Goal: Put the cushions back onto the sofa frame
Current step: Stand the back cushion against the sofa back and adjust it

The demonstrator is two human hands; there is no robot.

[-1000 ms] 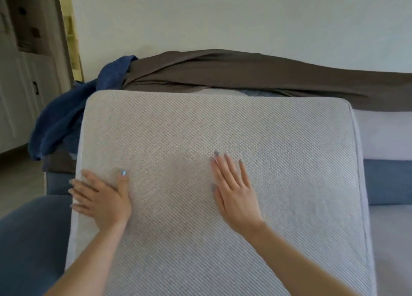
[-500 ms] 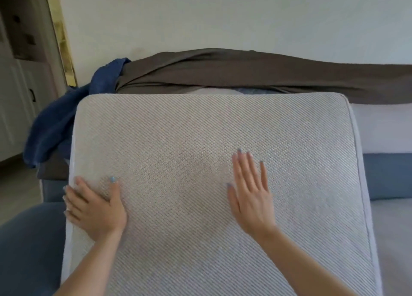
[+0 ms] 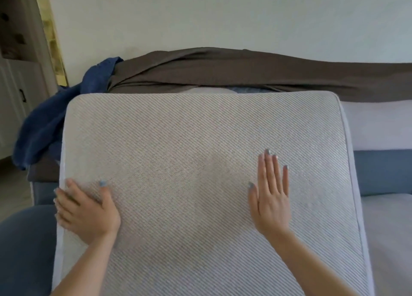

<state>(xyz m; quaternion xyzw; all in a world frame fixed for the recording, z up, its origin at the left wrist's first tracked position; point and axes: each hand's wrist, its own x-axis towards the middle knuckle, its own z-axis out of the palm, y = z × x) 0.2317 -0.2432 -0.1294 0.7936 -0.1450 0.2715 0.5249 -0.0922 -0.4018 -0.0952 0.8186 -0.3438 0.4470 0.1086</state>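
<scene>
No readable text, labels, brands, numbers or signs anywhere in view.

I see plain white wall [image 3: 223,17] behind, pale cabinet [image 3: 15,90] far left, gold trim [image 3: 53,41] beside it, light floor [image 3: 13,184] below.

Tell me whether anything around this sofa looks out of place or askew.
Beyond the far left corner of the grey cushion, a blue cloth hangs bunched; a brown cover lies rumpled behind. The cushion itself looks square, with the left hand and right hand flat on it.
</scene>
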